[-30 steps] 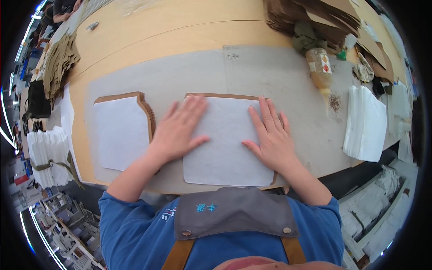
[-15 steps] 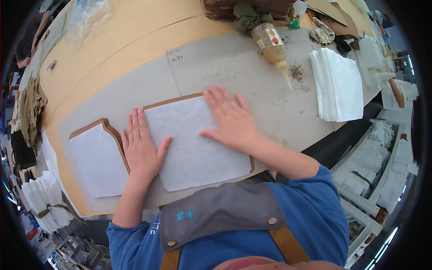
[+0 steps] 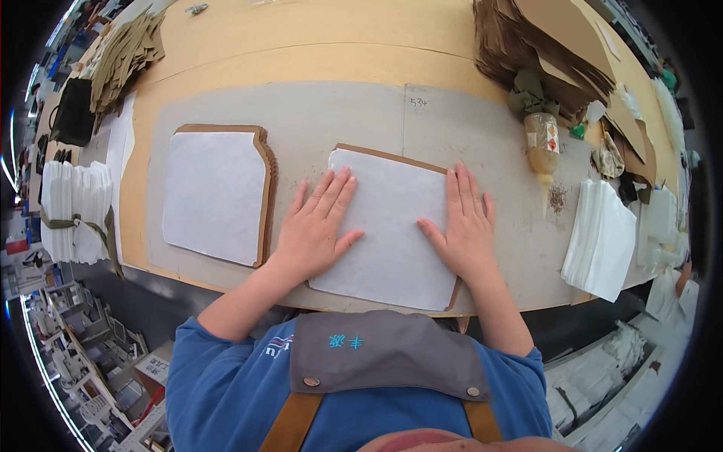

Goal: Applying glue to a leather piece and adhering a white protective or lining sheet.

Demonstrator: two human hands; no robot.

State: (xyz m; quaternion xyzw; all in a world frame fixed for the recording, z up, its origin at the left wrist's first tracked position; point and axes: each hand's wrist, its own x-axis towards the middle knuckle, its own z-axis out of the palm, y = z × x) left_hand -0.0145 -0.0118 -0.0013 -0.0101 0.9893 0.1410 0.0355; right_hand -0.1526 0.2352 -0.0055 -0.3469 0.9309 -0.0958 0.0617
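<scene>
A white sheet (image 3: pixel 392 233) lies flat on a brown panel (image 3: pixel 392 156), whose edge shows along the top and right side. My left hand (image 3: pixel 310 233) rests flat over the sheet's left edge, fingers pointing away from me and the thumb lying on the sheet. On the opposite side, my right hand (image 3: pixel 468 233) is stretched out along the right edge, its thumb also on the sheet. Neither hand grasps anything. Left of them sits a thicker stack of brown panels (image 3: pixel 268 196), topped by another white sheet (image 3: pixel 215 192).
A grey mat (image 3: pixel 301 113) covers the table. At the right lie a bottle (image 3: pixel 542 147) with a pointed nozzle and a folded pile of white cloth (image 3: pixel 600 241). Brown sheets (image 3: pixel 527 53) are heaped at the back right. Tied white cloth (image 3: pixel 75 215) stands at the left.
The view has swung left, so the table's things appear shifted right. My right hand has come from the sheet's top right corner to its right edge. My left hand stays at the left edge.
</scene>
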